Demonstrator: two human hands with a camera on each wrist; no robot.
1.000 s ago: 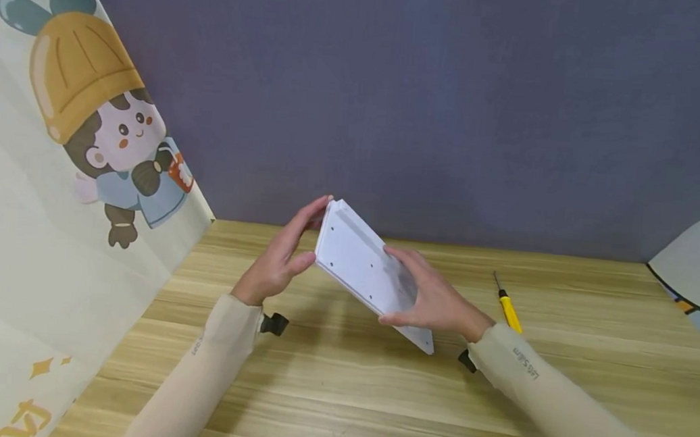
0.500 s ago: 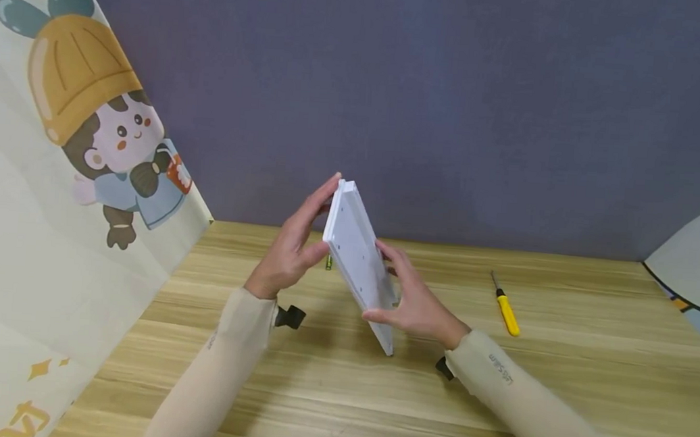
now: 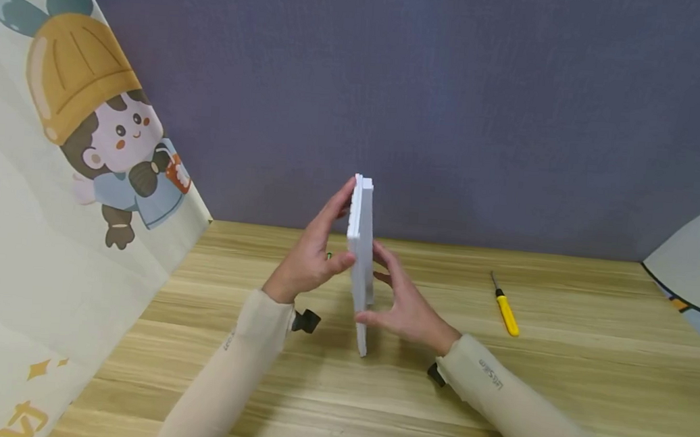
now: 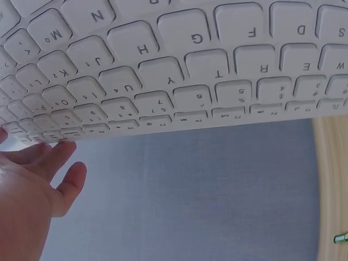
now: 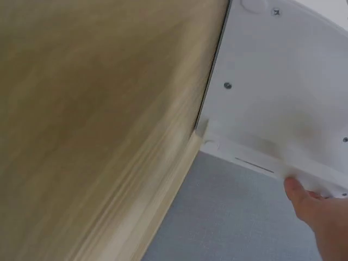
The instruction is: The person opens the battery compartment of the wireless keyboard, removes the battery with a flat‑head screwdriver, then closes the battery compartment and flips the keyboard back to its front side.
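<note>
A white keyboard (image 3: pixel 359 260) is held up on its side above the table, almost edge-on in the head view. My left hand (image 3: pixel 310 260) grips its upper end, thumb at the near edge and fingers at the far one. Lower down, my right hand (image 3: pixel 407 307) grips it across the two long edges. Letter keys (image 4: pixel 185 27) fill the left wrist view. The right wrist view has the plain back (image 5: pixel 272 81) with several small screws, and part of my right hand (image 5: pixel 323 217) at its ridged edge.
A yellow-handled screwdriver (image 3: pixel 506 313) lies on the wooden table (image 3: pixel 589 371) to the right. Behind my left hand, a small green object (image 4: pixel 341 238) is partly hidden in the head view. A grey-blue panel (image 3: pixel 431 102) rises at the table's back.
The keyboard has turned from its screwed back facing up to nearly edge-on. My left hand has shifted right, my right hand slightly left; the screwdriver stays put.
</note>
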